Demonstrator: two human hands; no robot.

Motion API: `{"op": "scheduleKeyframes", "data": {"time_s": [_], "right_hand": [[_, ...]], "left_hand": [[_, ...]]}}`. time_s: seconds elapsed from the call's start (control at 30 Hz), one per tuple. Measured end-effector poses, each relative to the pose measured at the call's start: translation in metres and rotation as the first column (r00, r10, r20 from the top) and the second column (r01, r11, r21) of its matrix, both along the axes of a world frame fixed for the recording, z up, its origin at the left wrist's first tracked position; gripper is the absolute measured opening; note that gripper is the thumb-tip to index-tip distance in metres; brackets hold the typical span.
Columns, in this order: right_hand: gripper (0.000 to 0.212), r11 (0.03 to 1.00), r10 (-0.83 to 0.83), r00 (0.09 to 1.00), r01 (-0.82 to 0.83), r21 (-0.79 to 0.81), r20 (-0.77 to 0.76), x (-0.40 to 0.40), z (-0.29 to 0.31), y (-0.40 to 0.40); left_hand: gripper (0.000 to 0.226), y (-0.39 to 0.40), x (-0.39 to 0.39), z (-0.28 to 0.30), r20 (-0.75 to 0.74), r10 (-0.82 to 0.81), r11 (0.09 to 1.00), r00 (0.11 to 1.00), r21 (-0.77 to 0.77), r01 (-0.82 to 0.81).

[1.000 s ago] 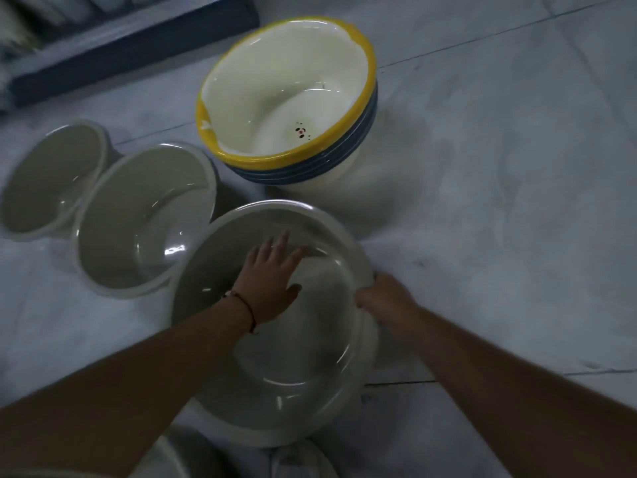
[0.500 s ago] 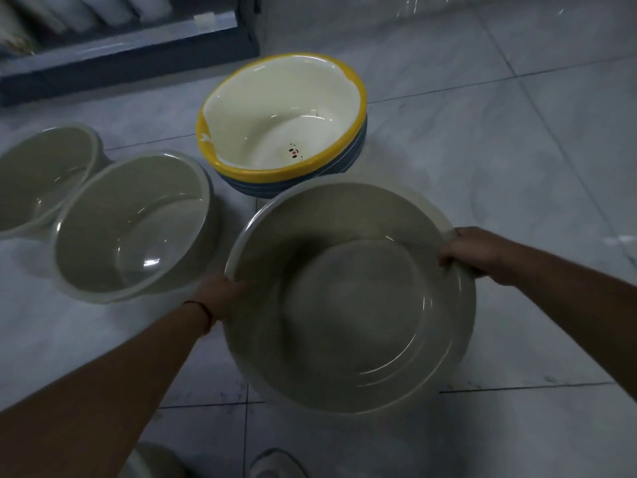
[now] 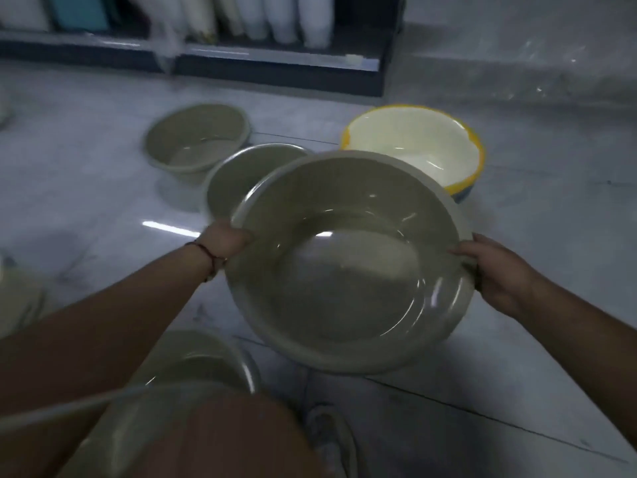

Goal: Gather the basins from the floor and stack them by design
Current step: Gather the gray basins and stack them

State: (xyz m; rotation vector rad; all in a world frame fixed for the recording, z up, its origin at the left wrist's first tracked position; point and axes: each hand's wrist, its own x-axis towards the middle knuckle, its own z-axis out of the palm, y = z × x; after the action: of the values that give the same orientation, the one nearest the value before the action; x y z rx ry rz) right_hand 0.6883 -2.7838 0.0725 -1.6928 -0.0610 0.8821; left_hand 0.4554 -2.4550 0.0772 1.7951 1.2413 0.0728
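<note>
Near the person's knee, another grey-green basin (image 3: 193, 370) sat on the floor. The left hand (image 3: 225, 238) and right hand (image 3: 496, 270) each gripped the rim of a wide, glossy grey-green basin (image 3: 344, 263), held tilted above the tiles; smooth plastic could slip from such edge holds. Beyond lay two matching round basins (image 3: 198, 139) (image 3: 241, 170) and a yellow-rimmed cream one (image 3: 417, 143).

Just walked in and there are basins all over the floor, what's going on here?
A person is holding a large grey basin by its rim, left hand on one side and right hand on the other. Two smaller grey basins and a yellow-rimmed basin sit on the floor beyond it.
</note>
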Motion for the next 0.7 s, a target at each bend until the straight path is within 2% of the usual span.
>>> {"op": "scheduleKeyframes", "data": {"time_s": [0.1, 0.2, 0.27, 0.37, 0.53, 0.63, 0.7], "right_hand": [[0.040, 0.983, 0.181, 0.982, -0.182, 0.009, 0.052, -0.044, 0.024, 0.061], [0.043, 0.919, 0.395, 0.917, -0.393, -0.047, 0.050, -0.092, 0.036, 0.127], [0.054, 0.840, 0.540, 0.836, -0.527, -0.130, 0.096, -0.124, 0.039, 0.164], [0.062, 0.686, 0.721, 0.684, -0.680, -0.261, 0.114, -0.175, 0.030, 0.205], [0.060, 0.511, 0.837, 0.547, -0.794, -0.329, -0.022, -0.233, -0.018, 0.217], [0.070, 0.527, 0.821, 0.571, -0.775, -0.350, -0.027, -0.250, -0.037, 0.209], [0.079, 0.519, 0.830, 0.557, -0.787, -0.334, -0.021, -0.252, -0.043, 0.206]], "left_hand": [[0.035, 0.017, -0.086, 0.028, -0.001, 0.096, 0.995, 0.995, -0.039, -0.096], [0.031, 0.035, -0.182, 0.038, -0.013, 0.255, 0.966, 0.967, -0.047, -0.255], [0.032, 0.041, -0.240, 0.034, -0.039, 0.323, 0.945, 0.945, -0.038, -0.325], [0.018, 0.039, -0.319, 0.019, -0.072, 0.411, 0.908, 0.909, -0.052, -0.415], [0.027, 0.021, -0.397, -0.022, -0.177, 0.488, 0.840, 0.855, -0.172, -0.515], [0.013, 0.006, -0.406, -0.037, -0.203, 0.512, 0.826, 0.834, -0.151, -0.544], [0.013, -0.002, -0.410, -0.046, -0.203, 0.525, 0.820, 0.826, -0.141, -0.555]]}}
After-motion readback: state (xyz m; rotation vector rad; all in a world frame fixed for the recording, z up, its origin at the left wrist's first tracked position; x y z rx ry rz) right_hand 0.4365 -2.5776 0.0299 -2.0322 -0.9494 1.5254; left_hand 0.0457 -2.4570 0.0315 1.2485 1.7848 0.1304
